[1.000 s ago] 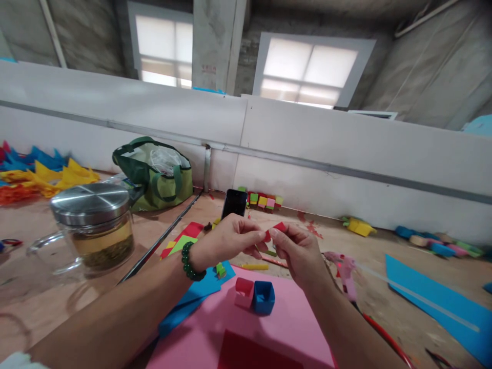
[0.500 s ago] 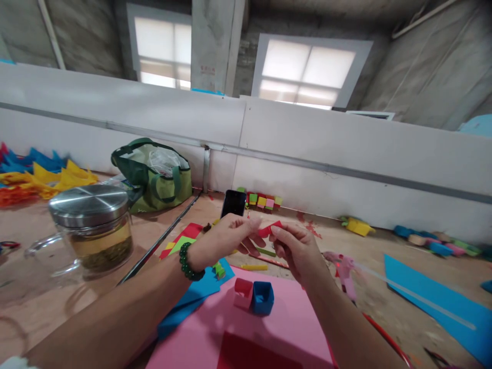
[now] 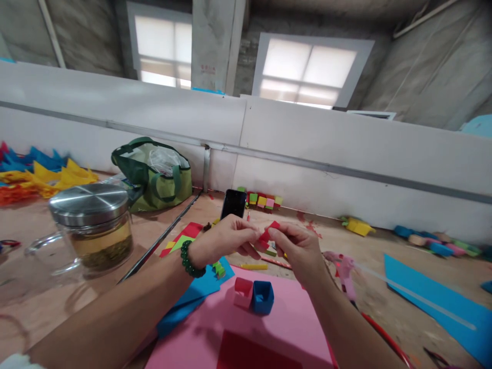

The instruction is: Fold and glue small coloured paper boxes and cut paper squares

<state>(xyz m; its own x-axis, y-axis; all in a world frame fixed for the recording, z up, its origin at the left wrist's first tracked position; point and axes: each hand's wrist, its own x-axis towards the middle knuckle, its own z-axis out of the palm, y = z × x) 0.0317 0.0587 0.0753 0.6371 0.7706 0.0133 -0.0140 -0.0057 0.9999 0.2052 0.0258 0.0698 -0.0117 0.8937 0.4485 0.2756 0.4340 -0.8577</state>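
In the head view, the red piece has just tipped steeper above the worktop, so shaping seems unfinished, pinched in the right hand's grip; whether the left hand has it too, I can't tell.

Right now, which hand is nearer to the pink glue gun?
The right. The right hand is just to the left of the pink glue gun, pinching a small red piece; the left hand is farther left, beyond the right hand.
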